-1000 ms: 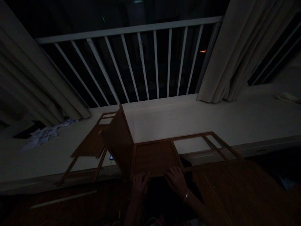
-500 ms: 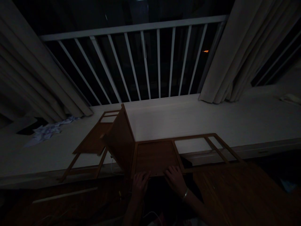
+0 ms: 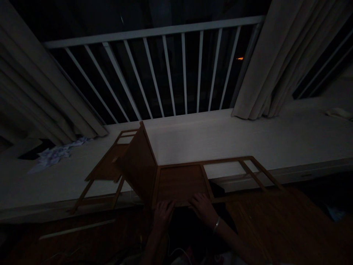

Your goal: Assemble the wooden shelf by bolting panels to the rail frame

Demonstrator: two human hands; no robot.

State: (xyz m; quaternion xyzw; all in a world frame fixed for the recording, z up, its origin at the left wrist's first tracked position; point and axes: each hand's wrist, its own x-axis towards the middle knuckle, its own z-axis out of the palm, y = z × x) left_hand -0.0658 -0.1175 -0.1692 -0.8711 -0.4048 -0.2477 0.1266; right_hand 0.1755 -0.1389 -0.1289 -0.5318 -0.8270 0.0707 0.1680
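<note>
A wooden frame with a brown panel (image 3: 180, 180) lies flat in front of me, its open-slatted end reaching to the right. Joined near its left side, a second wooden panel (image 3: 139, 167) stands up at a tilt. My left hand (image 3: 163, 215) has its fingers curled over the near edge of the flat frame, by the left corner. Farther right on that same edge, my right hand (image 3: 204, 209), with a bracelet on the wrist, grips in a similar way. The thumbs and undersides of both hands are hidden in the dim light.
Another wooden frame section (image 3: 107, 163) rests at the left on the pale window ledge (image 3: 190, 136). Behind stand a white railing (image 3: 165, 73) and curtains (image 3: 256, 73). Crumpled papers (image 3: 53, 154) lie at far left. A thin pale strip (image 3: 77, 229) is on the wooden floor.
My view has shifted very slightly. Both hands stay on the near edge of the wooden frame, and the panels look unmoved.
</note>
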